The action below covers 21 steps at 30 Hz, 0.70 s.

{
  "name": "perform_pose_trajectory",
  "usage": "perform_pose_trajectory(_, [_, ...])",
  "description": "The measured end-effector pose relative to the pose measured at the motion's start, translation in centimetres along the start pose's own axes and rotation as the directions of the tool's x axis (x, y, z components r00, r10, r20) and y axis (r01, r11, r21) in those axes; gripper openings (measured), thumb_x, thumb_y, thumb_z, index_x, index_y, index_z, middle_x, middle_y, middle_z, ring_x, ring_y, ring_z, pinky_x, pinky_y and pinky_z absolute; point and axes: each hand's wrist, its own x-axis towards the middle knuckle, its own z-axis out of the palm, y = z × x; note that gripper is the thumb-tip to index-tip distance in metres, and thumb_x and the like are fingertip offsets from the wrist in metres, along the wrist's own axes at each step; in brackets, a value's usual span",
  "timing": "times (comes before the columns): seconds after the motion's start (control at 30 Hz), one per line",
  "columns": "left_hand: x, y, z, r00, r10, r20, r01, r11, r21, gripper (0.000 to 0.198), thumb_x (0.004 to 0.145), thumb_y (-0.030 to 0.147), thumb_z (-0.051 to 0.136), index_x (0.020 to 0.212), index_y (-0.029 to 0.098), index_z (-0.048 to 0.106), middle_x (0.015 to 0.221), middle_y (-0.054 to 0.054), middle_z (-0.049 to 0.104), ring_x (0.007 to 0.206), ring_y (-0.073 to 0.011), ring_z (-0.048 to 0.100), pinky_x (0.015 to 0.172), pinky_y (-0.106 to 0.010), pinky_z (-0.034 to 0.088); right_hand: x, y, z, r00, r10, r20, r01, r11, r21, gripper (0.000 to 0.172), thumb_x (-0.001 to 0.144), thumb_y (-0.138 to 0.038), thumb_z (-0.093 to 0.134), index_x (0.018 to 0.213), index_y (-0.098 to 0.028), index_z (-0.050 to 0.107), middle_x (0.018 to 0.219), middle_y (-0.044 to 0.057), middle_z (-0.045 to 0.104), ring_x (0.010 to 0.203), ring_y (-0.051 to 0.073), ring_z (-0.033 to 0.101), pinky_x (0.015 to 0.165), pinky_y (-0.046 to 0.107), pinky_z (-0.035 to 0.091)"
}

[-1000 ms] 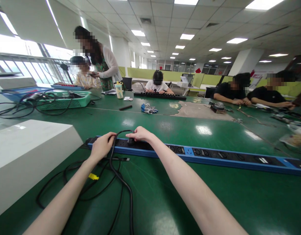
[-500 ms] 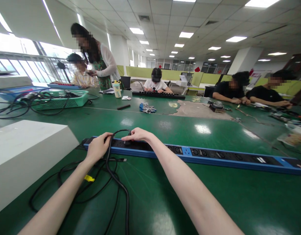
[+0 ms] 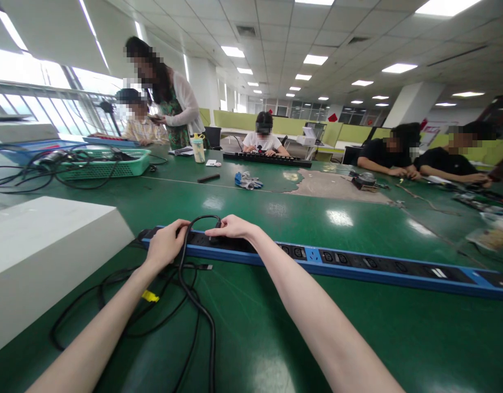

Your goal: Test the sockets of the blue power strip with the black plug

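Observation:
A long blue-and-black power strip (image 3: pixel 349 263) with rows of sockets lies across the green table. My right hand (image 3: pixel 234 226) is closed on the black plug (image 3: pixel 214 238) of a power cord, at the strip's sockets; whether the plug is fully seated I cannot tell. From the plug the thick black cord (image 3: pixel 210 316) arches left, then runs down toward me. Near its left end, my left hand (image 3: pixel 166 242) is wrapped round the power strip, thumb beside the cord. Thinner black cables lie coiled below, with a yellow tag (image 3: pixel 150 296) and a metal-ended connector (image 3: pixel 205 267).
A white box (image 3: pixel 51 262) stands at the left. Behind it is a green basket (image 3: pixel 106 168) full of cables. Across the table lie blue-grey gloves (image 3: pixel 247 180), a dark bar (image 3: pixel 208 178) and a cup (image 3: pixel 198 149). Several people are around the far side, one before another black strip (image 3: pixel 268 159).
The view has shifted slightly, so everything sits a little to the right. Both hands keep their places on the strip and the plug.

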Motion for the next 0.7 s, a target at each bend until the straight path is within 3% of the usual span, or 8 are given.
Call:
perform_pose_trajectory(0.27, [-0.06,-0.09,-0.02,1.000,0.002,-0.013,-0.002,1.000,-0.009,0.039,0.100,0.050,0.043,0.118,0.032,0.072,0.107,-0.002,0.079,0.097,-0.0243,0.073,0.083,-0.031,0.050,0.43,-0.10,-0.29,1.000,0.026,-0.011,-0.027,0.998,-0.052,0.067,0.059,-0.082,0.078,0.064,-0.018,0.061,0.059,-0.004,0.050,0.056,0.010,0.041,0.050,0.026,0.025])
perform_pose_trajectory(0.43, [-0.02,-0.19,0.03,1.000,0.016,-0.008,-0.016,1.000,-0.014,0.039,0.100,0.050,0.043,0.117,0.032,0.073,0.106,-0.002,0.079,0.095,-0.0240,0.072,0.082,-0.031,0.050,0.14,0.09,-0.11,0.999,0.014,-0.040,-0.016,0.999,-0.049,0.069,0.061,-0.086,0.074,0.061,-0.018,0.060,0.055,-0.004,0.046,0.052,0.009,0.038,0.050,0.027,0.024])
perform_pose_trajectory(0.6, [-0.07,-0.22,-0.02,1.000,0.023,0.000,-0.023,1.000,-0.008,0.039,0.100,0.049,0.043,0.118,0.031,0.072,0.107,-0.002,0.079,0.096,-0.0242,0.072,0.083,-0.031,0.050,0.49,0.04,-0.39,0.999,0.026,-0.031,-0.027,0.998,-0.048,0.066,0.060,-0.081,0.079,0.064,-0.016,0.070,0.057,-0.001,0.055,0.056,0.011,0.044,0.052,0.027,0.027])
perform_pose_trajectory(0.7, [-0.15,-0.23,-0.15,0.999,0.035,0.000,-0.035,0.999,-0.006,0.038,0.100,0.048,0.042,0.117,0.032,0.072,0.109,-0.001,0.079,0.096,-0.0243,0.072,0.082,-0.032,0.050,0.26,-0.11,-0.32,0.999,0.019,-0.033,-0.021,0.998,-0.055,0.065,0.061,-0.080,0.079,0.062,-0.016,0.068,0.057,-0.001,0.054,0.055,0.010,0.043,0.052,0.027,0.027])
